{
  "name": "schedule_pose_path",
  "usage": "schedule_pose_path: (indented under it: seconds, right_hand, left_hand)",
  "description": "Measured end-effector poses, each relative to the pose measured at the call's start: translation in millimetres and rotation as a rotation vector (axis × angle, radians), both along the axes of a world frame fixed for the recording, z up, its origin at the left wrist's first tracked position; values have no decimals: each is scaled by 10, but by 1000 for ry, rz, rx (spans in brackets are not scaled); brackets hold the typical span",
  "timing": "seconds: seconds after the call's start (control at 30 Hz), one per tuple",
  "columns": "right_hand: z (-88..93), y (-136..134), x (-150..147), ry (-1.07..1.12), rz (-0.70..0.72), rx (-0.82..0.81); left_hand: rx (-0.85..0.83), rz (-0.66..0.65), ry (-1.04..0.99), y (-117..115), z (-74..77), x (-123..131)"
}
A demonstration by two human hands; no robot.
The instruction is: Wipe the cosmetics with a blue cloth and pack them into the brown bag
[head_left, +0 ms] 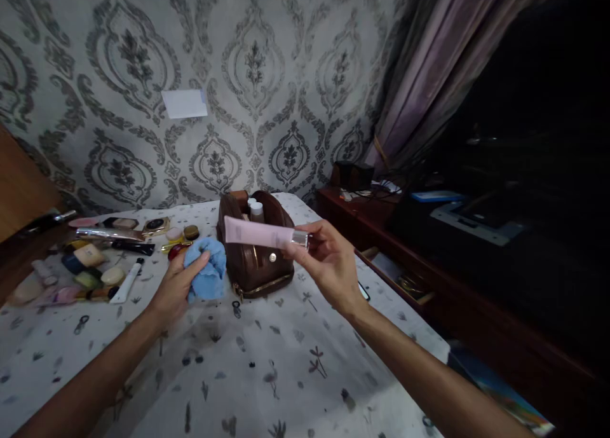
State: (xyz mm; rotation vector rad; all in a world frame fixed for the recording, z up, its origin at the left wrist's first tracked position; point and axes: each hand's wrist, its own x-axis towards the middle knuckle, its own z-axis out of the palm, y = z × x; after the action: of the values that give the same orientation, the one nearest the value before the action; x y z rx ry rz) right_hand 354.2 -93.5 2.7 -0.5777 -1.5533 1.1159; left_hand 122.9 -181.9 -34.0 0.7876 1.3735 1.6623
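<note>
Between thumb and fingers, my right hand (331,266) grips a pink squeeze tube (257,233) by its silver cap, the tube lying nearly level in the air. A crumpled blue cloth (206,269) is bunched in my left hand (174,288), the thumb pressed on top. Behind the tube stands a brown leather bag (260,273), unzipped, with white-capped bottles (256,210) showing in its opening. The tube hides part of the bag's front. Just beyond my left hand lie several cosmetics, among them a white tube with a black cap (126,282).
A white patterned sheet (248,374) covers the surface. More cosmetics, including a palette (156,225) and a black tube (133,247), spread across the left. On the right, a dark red wooden desk (352,212) has an open drawer (398,276). Patterned wallpaper (286,75) rises behind.
</note>
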Motion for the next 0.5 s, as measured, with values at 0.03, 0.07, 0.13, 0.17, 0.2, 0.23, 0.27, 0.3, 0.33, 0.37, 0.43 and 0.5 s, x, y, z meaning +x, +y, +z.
schedule_pose_path:
  seconds: [0.03,0.07,0.13,0.17,0.2,0.23,0.27,0.3,0.33,0.37,0.43,0.5]
  right_hand:
    - [20,27,22,25,-36,2]
    - [31,56,40,50,-67,4]
    - [28,113,64,90,-121,8]
    - [13,139,71,97,-145,11]
    - [-7,162,76,90,-164,11]
    - [-31,181,79,73,-176,8]
    - [-57,196,80,48,-182,2]
    - [-82,209,78,13,-184,0]
    - [-105,221,72,-28,-186,4]
    - [-123,235,63,-72,-192,23]
    - [-137,277,24,-171,-217,111]
    - [-116,345,-50,-283,-245,247]
  left_hand:
    - [-7,-8,11,6,5,17]
    - [-14,-23,28,10,1,30]
    - [-27,-58,77,5,-38,42]
    - [-37,-71,105,-2,-72,40]
    - [-48,-76,133,-11,-113,32]
    - [-62,-76,155,-22,-163,18]
    - [-78,-73,172,-33,-219,-3]
    - [-94,-69,182,-43,-282,-29]
    - [-106,-63,188,-50,-350,-59]
    - [-117,-59,187,-55,-420,-90]
    - [-139,-50,173,-54,-557,-148]
    - [-157,-50,151,-45,-661,-183]
